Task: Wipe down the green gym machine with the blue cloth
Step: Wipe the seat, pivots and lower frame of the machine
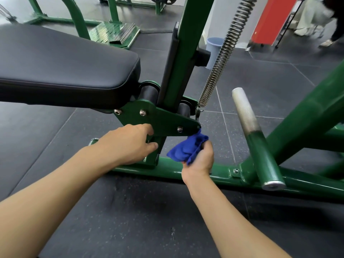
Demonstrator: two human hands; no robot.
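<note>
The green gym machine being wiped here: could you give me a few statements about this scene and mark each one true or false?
1. The right hand grips the blue cloth. True.
2. The cloth is pressed on the black seat pad. False: it is at the lower right corner of the green bracket, below the pad.
3. The left hand holds a second cloth. False: it holds no cloth; its fingers curl round the green post under the bracket.
4. A metal coil spring rises from beside the bracket. True.
5. The silver peg carries a weight plate. False: it is bare.
</note>
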